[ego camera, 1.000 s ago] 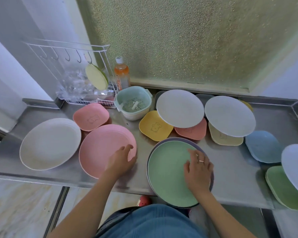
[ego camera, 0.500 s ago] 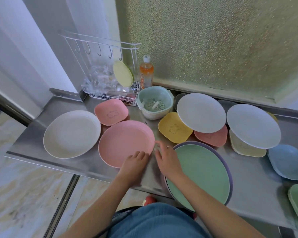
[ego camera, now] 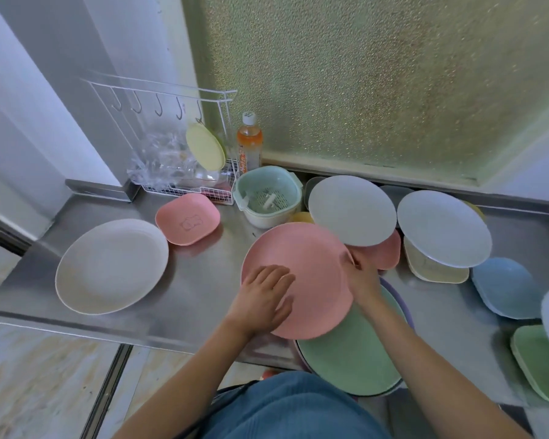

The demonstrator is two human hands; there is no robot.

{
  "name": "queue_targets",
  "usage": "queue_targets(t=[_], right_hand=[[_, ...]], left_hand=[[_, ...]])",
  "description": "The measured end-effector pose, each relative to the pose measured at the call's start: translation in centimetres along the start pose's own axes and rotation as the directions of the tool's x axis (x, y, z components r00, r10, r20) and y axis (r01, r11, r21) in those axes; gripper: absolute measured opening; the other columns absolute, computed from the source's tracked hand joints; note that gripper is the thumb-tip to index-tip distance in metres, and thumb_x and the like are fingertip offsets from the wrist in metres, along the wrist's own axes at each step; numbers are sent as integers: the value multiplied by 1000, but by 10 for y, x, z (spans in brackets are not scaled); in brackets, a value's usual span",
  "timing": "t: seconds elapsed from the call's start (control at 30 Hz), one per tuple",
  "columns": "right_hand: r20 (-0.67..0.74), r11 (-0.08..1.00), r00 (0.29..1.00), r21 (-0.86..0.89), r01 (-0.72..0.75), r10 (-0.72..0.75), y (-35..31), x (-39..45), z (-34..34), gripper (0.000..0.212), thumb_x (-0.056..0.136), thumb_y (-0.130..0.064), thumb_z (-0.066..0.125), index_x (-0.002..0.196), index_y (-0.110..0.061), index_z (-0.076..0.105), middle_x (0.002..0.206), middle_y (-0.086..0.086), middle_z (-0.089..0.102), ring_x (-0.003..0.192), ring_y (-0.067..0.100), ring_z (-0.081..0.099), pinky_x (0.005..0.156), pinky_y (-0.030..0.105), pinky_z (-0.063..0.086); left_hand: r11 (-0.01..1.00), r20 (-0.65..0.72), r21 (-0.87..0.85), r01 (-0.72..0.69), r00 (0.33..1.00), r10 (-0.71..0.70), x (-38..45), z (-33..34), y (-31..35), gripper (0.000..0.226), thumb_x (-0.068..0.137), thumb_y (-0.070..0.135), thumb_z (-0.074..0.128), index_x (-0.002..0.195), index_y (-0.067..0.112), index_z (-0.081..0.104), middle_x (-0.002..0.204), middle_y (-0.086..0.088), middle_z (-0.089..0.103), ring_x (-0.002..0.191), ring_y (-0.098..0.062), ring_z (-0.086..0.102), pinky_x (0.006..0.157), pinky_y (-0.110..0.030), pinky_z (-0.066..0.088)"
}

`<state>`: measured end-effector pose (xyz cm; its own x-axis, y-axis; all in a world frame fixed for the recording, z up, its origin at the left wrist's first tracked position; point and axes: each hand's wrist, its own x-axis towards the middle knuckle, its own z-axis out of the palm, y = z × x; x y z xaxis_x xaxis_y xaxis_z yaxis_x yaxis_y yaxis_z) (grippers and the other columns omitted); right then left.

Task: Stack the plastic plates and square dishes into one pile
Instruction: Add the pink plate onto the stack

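Note:
A round pink plate (ego camera: 308,270) is lifted and tilted above the steel counter, partly over a green plate (ego camera: 349,353) that lies on a purple one. My left hand (ego camera: 260,299) grips its near left rim and my right hand (ego camera: 360,277) grips its right rim. A cream round plate (ego camera: 111,264) and a pink square dish (ego camera: 187,221) lie to the left. Two white round plates (ego camera: 352,210) (ego camera: 442,228) rest on square dishes behind. Blue (ego camera: 504,286) and green (ego camera: 539,359) square dishes sit at the right.
A mint colander bowl (ego camera: 268,198), an orange drink bottle (ego camera: 249,144) and a white wire rack (ego camera: 184,153) holding a yellow-green lid stand at the back. The steel counter (ego camera: 191,280) ends at a front edge above tiled floor. A frosted window rises behind.
The pink plate has left the counter and moved right, over the green plate. My right hand went from the green plate to the pink plate's right rim. The camera view shifted left.

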<state>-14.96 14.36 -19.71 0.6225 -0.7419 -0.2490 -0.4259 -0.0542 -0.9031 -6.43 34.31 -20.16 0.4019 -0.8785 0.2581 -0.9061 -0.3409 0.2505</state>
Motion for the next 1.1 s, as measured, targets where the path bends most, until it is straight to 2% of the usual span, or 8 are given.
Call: queue_targets(t=[0.07,0.17,0.3,0.37,0.5,0.8,0.97,1.1], right_hand=[[-39,998,998,-33,-53,51,13,0,-32,19,94,-20,51,87,-21,69,85,5,70,79,20,62,72,32,47],[-97,983,988,-127,-135,123,40,-3,-70,26,92,-19,50,86,3,63,78,23,62,68,29,53,65,32,38],[-172,957,973,-215,-192,156,72,-15,-100,28,93,-11,44,76,10,51,70,26,47,70,21,41,62,31,28],[-196,910,979,-394,-132,57,81,-17,-104,29,96,-16,43,70,-2,46,68,15,49,67,22,42,58,33,30],[-86,664,995,-747,-35,-44,84,-14,-103,28,100,-33,33,87,-16,50,86,4,46,74,25,49,63,32,37],[207,357,972,-904,234,-112,98,0,-108,40,101,-39,24,104,-16,57,96,7,63,82,26,64,65,33,44],[323,338,933,-870,359,-160,95,15,-115,43,99,-39,28,89,-17,64,83,3,69,74,25,66,57,30,38],[344,393,922,-834,388,-179,96,15,-119,36,96,-39,30,72,-22,50,67,-1,62,59,20,59,46,26,26]], left_hand=[[984,28,-42,171,985,-170,6,8,0,48,85,32,44,126,11,54,131,-9,57,119,-25,55,104,-33,30],[913,287,-124,390,894,-343,19,25,0,66,91,36,44,148,12,19,154,-7,26,143,-21,22,116,-34,14],[964,476,-73,254,859,-190,29,46,15,64,95,39,35,150,16,10,157,-3,22,146,-16,12,119,-33,7],[984,500,-62,168,858,-115,29,53,25,65,95,37,34,150,17,7,159,-1,16,147,-15,10,119,-32,6],[978,488,-82,193,863,-129,28,60,32,67,94,30,36,150,14,2,160,-2,9,147,-14,9,120,-29,8],[884,358,-102,456,846,-395,22,74,45,63,92,9,28,150,24,10,156,4,24,145,-14,18,118,-32,17],[820,308,-91,565,799,-516,19,82,54,61,93,9,27,148,30,12,156,6,25,145,-15,17,117,-33,20],[789,319,-50,613,758,-569,21,82,57,60,95,10,26,149,31,9,157,4,21,146,-16,15,118,-34,20]])
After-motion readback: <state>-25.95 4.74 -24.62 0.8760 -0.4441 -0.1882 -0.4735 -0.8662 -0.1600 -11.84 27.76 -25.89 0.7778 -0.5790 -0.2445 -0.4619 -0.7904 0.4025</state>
